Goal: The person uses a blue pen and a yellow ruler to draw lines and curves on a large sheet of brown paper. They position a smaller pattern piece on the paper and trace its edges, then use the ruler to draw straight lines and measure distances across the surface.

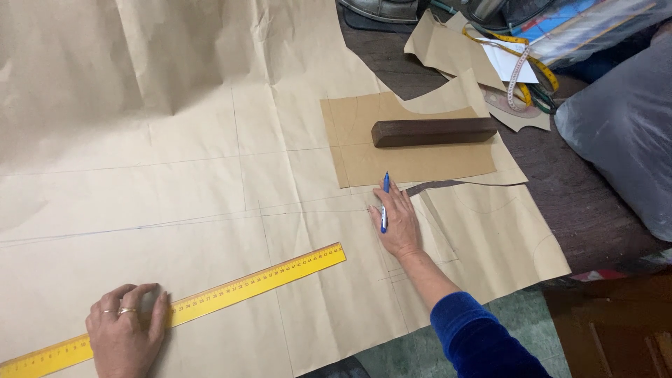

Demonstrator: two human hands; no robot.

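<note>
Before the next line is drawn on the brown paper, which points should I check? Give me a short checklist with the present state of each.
1. Yellow ruler held down: ok, the left hand presses on its lower part.
2. Ruler lined up with the pencil lines: not ok, it lies slanted below them.
3. Blue pen ready: ok, it lies between fingers of the right hand, which rests flat on the brown paper.
4. Pen cap off: cannot tell.
5. Cardboard pattern weighted: ok, the dark wooden block lies on it.
</note>
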